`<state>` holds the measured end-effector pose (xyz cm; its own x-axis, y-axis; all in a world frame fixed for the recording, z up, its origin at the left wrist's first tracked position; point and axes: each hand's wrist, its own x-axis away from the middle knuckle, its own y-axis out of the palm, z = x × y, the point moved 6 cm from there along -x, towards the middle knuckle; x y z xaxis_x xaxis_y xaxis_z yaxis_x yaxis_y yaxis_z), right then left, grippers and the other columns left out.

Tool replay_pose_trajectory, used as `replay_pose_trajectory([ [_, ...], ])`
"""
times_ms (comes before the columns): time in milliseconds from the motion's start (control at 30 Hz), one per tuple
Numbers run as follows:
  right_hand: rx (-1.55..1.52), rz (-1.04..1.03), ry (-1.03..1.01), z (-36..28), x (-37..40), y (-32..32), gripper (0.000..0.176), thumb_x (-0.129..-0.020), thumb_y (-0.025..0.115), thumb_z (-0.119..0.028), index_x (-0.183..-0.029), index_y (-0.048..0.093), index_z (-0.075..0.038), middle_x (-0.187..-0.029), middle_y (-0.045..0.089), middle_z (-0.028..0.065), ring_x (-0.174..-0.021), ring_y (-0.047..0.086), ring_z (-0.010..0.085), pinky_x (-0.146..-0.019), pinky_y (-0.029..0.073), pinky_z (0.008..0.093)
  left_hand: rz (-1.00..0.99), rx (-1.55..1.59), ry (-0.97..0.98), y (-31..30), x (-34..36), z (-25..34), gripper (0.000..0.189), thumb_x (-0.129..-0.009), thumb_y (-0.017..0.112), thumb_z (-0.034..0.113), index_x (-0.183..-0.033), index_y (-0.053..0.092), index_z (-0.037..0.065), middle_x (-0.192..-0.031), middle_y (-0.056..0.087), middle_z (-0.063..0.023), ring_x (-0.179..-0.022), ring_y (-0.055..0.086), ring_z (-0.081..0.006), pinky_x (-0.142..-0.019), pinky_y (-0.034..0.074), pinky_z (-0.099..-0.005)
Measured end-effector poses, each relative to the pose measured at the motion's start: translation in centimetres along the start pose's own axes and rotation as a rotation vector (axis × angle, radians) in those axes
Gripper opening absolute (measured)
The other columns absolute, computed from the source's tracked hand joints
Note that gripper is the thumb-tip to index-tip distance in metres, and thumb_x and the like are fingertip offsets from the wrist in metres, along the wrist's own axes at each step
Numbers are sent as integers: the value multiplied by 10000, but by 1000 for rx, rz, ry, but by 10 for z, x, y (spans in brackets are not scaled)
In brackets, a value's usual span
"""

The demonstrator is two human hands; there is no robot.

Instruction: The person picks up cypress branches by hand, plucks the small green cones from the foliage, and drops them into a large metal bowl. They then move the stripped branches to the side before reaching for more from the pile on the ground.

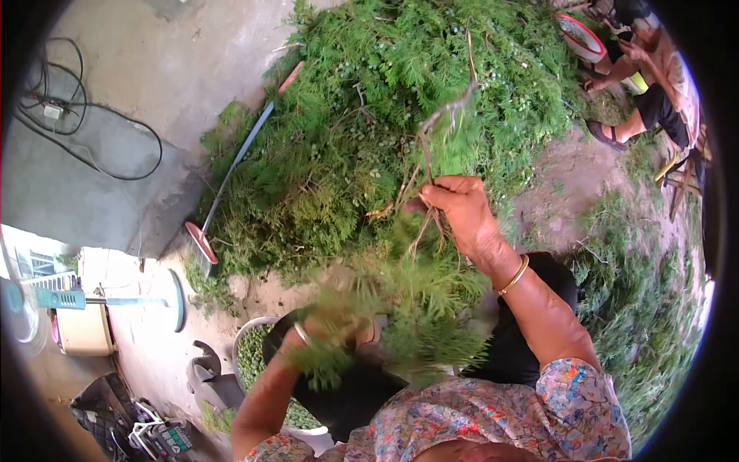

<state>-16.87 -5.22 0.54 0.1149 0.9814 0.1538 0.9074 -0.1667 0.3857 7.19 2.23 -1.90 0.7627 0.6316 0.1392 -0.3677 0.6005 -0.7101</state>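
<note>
Right fingers point(445, 194) pinch branch point(426, 150); foliage point(431, 335) hides left fingers, can't tell; broom point(202, 243) along pile point(354, 154).

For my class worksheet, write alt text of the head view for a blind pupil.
The wearer's right hand grips a woody branch; blurred foliage partly hides the left hand. A big heap of greenery lies ahead, and another person is at upper right.

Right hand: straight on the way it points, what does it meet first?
Past the branch it holds, the right hand would probably meet the green pile first; depth between them is unclear.
</note>
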Motion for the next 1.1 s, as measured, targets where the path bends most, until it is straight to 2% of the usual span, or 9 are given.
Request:
replay_pose_trajectory([
  [67,16,-27,-66,-8,2,2,145,-822,539,-20,-727,595,74,-695,633,104,-668,626,169,-607,453,260,23,53,-353,-41,-23,-9,336,-763,646,123,-1077,595,15,-974,635,-121,-869,609,-202,-749,497,-342],
  [267,737,-117,-273,-10,15,20,74,-823,583,-31,-870,621,12,-749,665,63,-681,591,88,-628,473,259,623,356,-231,-110,-86,7,529,-775,648,109,-1232,446,-65,-1038,598,-197,-894,617,-242,-773,506,-322],
  [367,866,-140,-445,1,28,35,64,-778,619,-44,-807,594,8,-698,620,125,-636,608,241,-594,476,330,783,722,4,-109,-113,32,529,-763,687,129,-1201,472,-77,-943,611,-115,-785,597,-189,-698,501,-298],
  [433,947,-180,-647,10,39,47,99,-745,628,-57,-771,561,11,-676,576,174,-635,570,369,-578,465,419,611,1138,64,-93,-129,33,425,-776,660,61,-1158,522,-68,-895,608,-83,-760,584,-154,-700,506,-299],
  [600,1225,-367,-286,13,29,53,222,-731,679,-138,-837,548,7,-725,579,208,-709,603,338,-610,473,398,635,1169,-18,-77,-132,21,236,-792,593,-38,-1027,615,-56,-771,593,-9,-684,543,-87,-593,469,-227],
  [767,484,142,-201,-25,-11,3,680,-763,696,-393,-1136,463,126,-931,612,235,-771,623,265,-656,504,345,804,778,-77,-63,-121,18,157,-762,634,-39,-919,633,-35,-712,583,15,-589,505,-62,-537,420,-206],
  [867,203,118,32,-21,-16,-2,755,-792,670,-397,-1269,372,106,-985,607,154,-850,613,235,-747,505,351,810,437,-123,-54,-118,33,109,-727,659,-31,-821,605,-29,-627,544,-4,-544,474,-73,-500,402,-231],
  [1000,-44,-19,11,-24,-22,-3,648,-820,659,-341,-1204,422,125,-943,601,122,-832,595,185,-713,493,291,846,137,71,-36,-119,54,176,-677,678,-9,-751,519,-24,-596,472,-131,-491,482,-214,-467,388,-322],
  [1100,-118,159,-158,-39,-24,-16,407,-853,626,-236,-1123,511,46,-914,598,72,-792,591,172,-692,523,312,671,-47,90,-16,-124,64,193,-677,680,32,-804,539,-4,-660,529,-163,-562,538,-342,-490,421,-377],
])
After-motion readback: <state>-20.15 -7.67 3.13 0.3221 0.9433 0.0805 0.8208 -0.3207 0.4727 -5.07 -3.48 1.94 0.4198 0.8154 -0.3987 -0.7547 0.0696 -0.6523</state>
